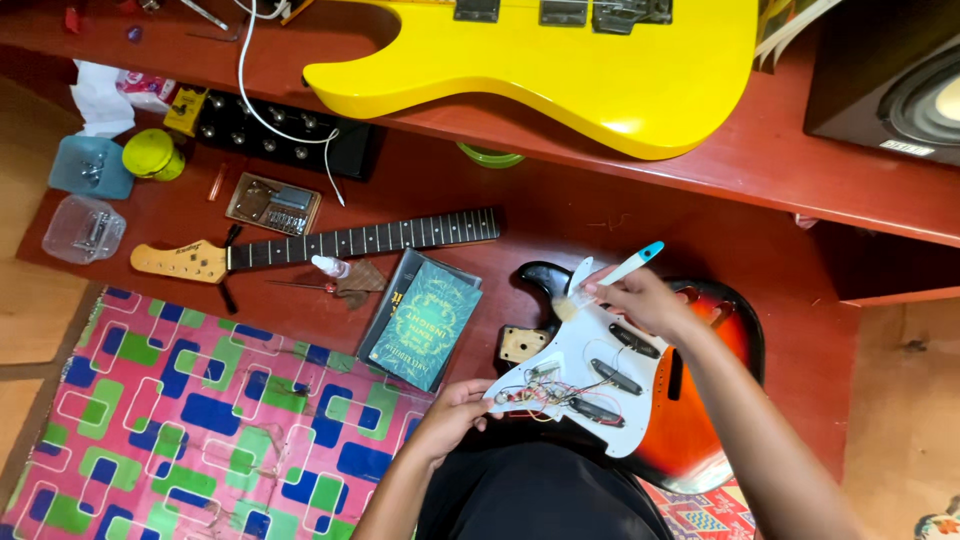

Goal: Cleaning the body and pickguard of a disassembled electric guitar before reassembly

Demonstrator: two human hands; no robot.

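Two hands at work: my right hand fingers pinch a white brush with a blue tip, bristles on the white pickguard. My left hand grips the pickguard's lower edge, tilting it above the sunburst guitar body on the red floor.

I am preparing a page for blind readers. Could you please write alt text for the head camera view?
A person's right hand holds a brush over a white pickguard lifted off a sunburst guitar body, while the left hand grips the pickguard's wired edge. A detached neck, a book and a yellow guitar lie nearby.
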